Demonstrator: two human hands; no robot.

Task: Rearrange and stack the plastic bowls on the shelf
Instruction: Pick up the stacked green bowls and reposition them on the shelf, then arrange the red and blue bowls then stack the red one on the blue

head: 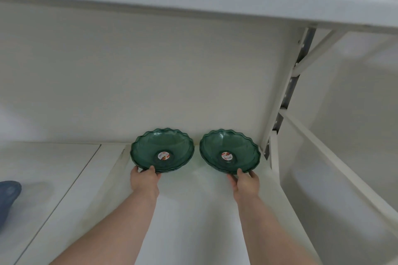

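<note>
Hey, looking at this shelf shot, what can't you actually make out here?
- Head view: sticker print in left bowl stack, too small.
- How many bowls each stack holds; right bowl stack rims overlap.
- Left hand and right hand fingertips, hidden under rims.
- Blue object, cut off by left edge.

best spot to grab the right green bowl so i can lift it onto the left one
Take the right green bowl by its near scalloped rim, coming from the front, where the right hand already pinches it. The wall behind and the shelf upright to its right block other approaches. It probably lifts clear toward the left green bowl.
</note>
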